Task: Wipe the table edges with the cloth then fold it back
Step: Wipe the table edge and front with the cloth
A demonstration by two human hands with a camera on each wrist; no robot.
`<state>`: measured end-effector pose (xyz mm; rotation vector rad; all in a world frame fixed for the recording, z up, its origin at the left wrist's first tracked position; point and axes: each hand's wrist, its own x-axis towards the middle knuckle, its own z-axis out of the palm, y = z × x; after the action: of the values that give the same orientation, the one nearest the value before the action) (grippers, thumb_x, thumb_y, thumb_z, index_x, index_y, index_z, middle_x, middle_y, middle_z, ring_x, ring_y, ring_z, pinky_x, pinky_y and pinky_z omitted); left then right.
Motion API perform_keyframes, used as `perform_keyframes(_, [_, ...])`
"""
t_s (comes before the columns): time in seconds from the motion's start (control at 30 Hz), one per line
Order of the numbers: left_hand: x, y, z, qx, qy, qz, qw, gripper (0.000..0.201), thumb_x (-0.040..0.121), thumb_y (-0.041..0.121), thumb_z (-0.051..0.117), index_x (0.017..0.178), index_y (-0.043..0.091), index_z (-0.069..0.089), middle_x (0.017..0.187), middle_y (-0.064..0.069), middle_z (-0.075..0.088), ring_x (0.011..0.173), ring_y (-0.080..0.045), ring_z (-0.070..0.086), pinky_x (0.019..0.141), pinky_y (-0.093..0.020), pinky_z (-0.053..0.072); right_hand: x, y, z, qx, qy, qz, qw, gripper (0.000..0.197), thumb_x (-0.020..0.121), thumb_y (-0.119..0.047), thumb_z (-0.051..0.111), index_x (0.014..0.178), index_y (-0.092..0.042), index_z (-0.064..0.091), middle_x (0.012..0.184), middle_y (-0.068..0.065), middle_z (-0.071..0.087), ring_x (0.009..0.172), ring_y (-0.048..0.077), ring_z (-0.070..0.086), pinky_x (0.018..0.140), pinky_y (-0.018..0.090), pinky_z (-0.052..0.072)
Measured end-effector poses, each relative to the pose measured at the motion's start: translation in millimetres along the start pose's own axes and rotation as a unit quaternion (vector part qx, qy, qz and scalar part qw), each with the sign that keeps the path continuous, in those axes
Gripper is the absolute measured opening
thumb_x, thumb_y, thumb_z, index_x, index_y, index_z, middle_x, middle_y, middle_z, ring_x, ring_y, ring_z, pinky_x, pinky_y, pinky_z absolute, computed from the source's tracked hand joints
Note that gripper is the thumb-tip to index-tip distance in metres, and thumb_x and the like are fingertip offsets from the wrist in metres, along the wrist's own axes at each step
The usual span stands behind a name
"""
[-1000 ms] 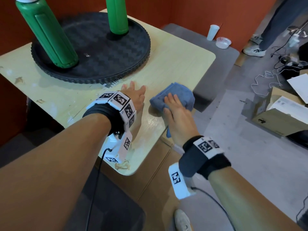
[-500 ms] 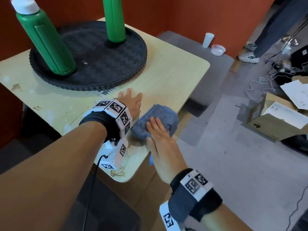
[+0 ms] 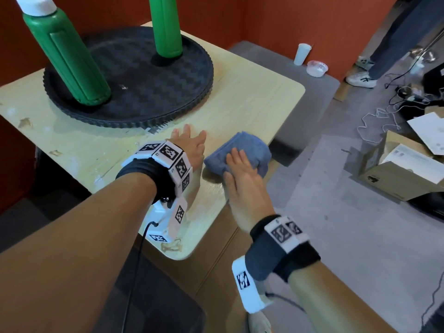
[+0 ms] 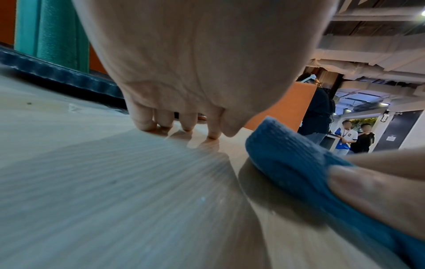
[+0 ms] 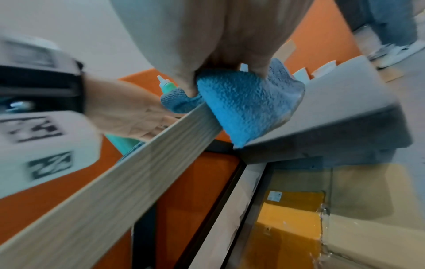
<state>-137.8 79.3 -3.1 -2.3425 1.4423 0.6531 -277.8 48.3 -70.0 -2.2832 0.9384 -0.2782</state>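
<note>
A blue-grey cloth (image 3: 247, 145) lies bunched on the right edge of the pale wooden table (image 3: 252, 99). My right hand (image 3: 240, 171) presses on it from above with fairly straight fingers. In the right wrist view the cloth (image 5: 243, 109) wraps over the table edge (image 5: 115, 182) and hangs a little below it. My left hand (image 3: 192, 145) rests flat on the tabletop just left of the cloth, holding nothing. The left wrist view shows its fingertips (image 4: 147, 125) touching the wood, with the cloth (image 4: 287, 160) close beside.
A round black tray (image 3: 144, 92) with two green bottles (image 3: 67, 61) (image 3: 167, 27) fills the table's far half. On the floor to the right are a white cup (image 3: 301, 54), a plastic bowl (image 3: 317, 68), cables (image 3: 384, 116), a cardboard box (image 3: 403, 179) and a standing person's legs (image 3: 396, 44).
My right hand slid the cloth along the right edge toward me, then back away to level with the left hand. The left hand stayed flat on the table.
</note>
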Motion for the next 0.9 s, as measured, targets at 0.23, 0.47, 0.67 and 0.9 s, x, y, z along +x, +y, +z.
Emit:
perform_keyframes(0.23, [4, -2, 2, -0.035, 0.01, -0.008, 0.999, 0.051, 0.105, 0.017, 0.018, 0.153, 0.017, 0.002, 0.16, -0.014, -0.004, 0.147, -0.028, -0.007, 0.116, -0.041, 0.008, 7, 5, -2, 0.015, 0.019, 0.007, 1.0, 0.046, 0.101, -0.021, 0.032, 0.146, -0.011, 0.029, 0.158, 0.0, 0.018, 0.147, 0.009, 0.006, 0.119, 0.025, 0.004])
perform_keyframes(0.47, [3, -1, 3, -0.039, 0.022, -0.011, 0.999, 0.049, 0.105, 0.018, 0.019, 0.152, 0.016, 0.008, 0.16, -0.011, -0.001, 0.147, -0.028, -0.003, 0.116, -0.04, 0.012, 0, 7, 2, 0.03, 0.008, 0.006, 1.0, 0.047, 0.101, -0.022, 0.033, 0.147, -0.014, 0.028, 0.159, -0.004, 0.015, 0.146, 0.005, 0.005, 0.116, 0.018, 0.004])
perform_keyframes(0.67, [1, -2, 2, -0.044, 0.022, -0.013, 0.999, 0.049, 0.104, 0.018, 0.02, 0.152, 0.016, 0.007, 0.159, -0.014, 0.0, 0.147, -0.028, -0.003, 0.116, -0.041, 0.011, -6, 8, 7, 0.003, -0.019, -0.011, 1.0, 0.048, 0.102, -0.024, 0.031, 0.148, -0.014, 0.024, 0.159, -0.004, 0.011, 0.146, 0.005, 0.001, 0.119, 0.023, 0.003])
perform_keyframes(0.9, [2, -5, 2, -0.029, 0.015, -0.005, 0.999, 0.048, 0.105, 0.02, 0.018, 0.152, 0.017, 0.013, 0.161, -0.006, -0.003, 0.147, -0.03, -0.003, 0.117, -0.043, 0.008, -8, 1, 11, -0.006, -0.007, -0.009, 1.0, 0.048, 0.102, -0.024, 0.03, 0.148, -0.012, 0.025, 0.159, -0.002, 0.013, 0.147, 0.007, 0.002, 0.12, 0.027, 0.005])
